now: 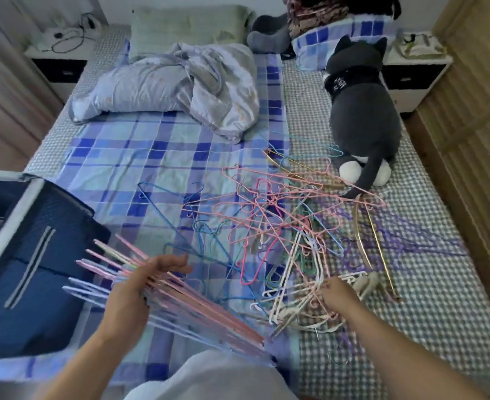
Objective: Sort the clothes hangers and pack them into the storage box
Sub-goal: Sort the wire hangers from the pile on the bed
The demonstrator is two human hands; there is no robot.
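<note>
The left hand (140,287) grips a bundle of hangers (180,301) just beside the storage box (36,272), while the right hand (337,294) grabs into the tangled pile (272,226).

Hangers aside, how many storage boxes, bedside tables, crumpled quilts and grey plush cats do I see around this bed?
Storage box: 1
Bedside tables: 2, one left, one right
Crumpled quilt: 1
Grey plush cat: 1
Total: 5
Hangers: too tangled to count.
</note>
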